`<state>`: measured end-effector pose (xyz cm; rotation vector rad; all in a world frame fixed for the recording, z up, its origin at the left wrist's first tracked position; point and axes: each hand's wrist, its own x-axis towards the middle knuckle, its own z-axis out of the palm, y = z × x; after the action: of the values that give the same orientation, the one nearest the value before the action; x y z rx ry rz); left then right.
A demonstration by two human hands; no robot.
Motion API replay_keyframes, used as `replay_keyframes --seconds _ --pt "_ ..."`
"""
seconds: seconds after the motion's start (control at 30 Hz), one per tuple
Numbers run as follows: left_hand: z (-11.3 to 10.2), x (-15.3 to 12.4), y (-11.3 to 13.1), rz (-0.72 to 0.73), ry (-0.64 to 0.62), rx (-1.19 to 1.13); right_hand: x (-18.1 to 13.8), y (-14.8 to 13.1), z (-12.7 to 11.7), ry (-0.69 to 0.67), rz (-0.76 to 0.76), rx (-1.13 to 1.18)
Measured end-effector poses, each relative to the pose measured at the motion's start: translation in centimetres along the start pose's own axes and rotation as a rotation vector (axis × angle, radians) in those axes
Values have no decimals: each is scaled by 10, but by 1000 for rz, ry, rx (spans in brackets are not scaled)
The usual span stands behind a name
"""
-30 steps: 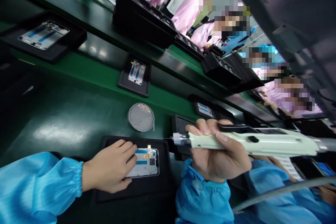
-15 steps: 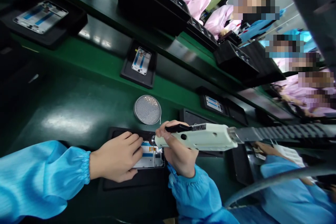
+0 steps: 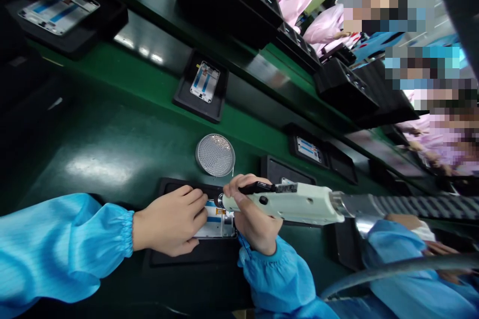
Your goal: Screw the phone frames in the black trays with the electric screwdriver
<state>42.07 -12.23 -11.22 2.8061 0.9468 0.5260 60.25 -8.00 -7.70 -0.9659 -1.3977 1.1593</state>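
Note:
My right hand (image 3: 258, 214) is closed around a pale green electric screwdriver (image 3: 299, 203), held almost level, its nose pointing left at the upper edge of a phone housing (image 3: 215, 227). The very tip is hard to make out. The housing is silvery, with blue strips and an orange flex piece, and lies in a black tray (image 3: 187, 258). My left hand (image 3: 174, 220) grips its left part, fingers over the upper side and thumb at the lower side, hiding that end. Just beyond the tray sits a round grey screw dish (image 3: 215, 155) with small shiny screws along its far side.
More phone housings lie in black trays, one at the far left (image 3: 60, 10), one in the middle (image 3: 205, 81) and one farther right (image 3: 309, 149). A ribbed hose (image 3: 404, 206) runs right from the screwdriver. A co-worker's blue sleeve (image 3: 396, 249) is close on the right.
The view has shifted slightly. The screwdriver's rear end sits a little lower, while both hands keep their holds. The co-worker's arm at the right has moved.

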Motion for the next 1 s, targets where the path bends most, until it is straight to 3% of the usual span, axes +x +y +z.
replay_keyframes --seconds 0.37,0.5,0.57,0.67,0.77,0.87,1.0 --pt "-2 2 0 -23 2 1 -2 5 3 -38 -43 81" --pt "-3 4 1 -55 -12 -13 11 -10 -1 66 -18 108" --pt "-6 4 7 -46 44 41 23 -27 -11 174 -59 148" --pt "-18 2 24 40 210 182 40 -55 -32 421 -118 206" --pt "-35 -2 39 144 227 183 47 -74 -49 559 -139 253" --pt "-48 -3 43 215 152 126 47 -80 -57 586 -176 260" --pt "-54 2 39 253 108 75 43 -82 -59 504 -234 223"
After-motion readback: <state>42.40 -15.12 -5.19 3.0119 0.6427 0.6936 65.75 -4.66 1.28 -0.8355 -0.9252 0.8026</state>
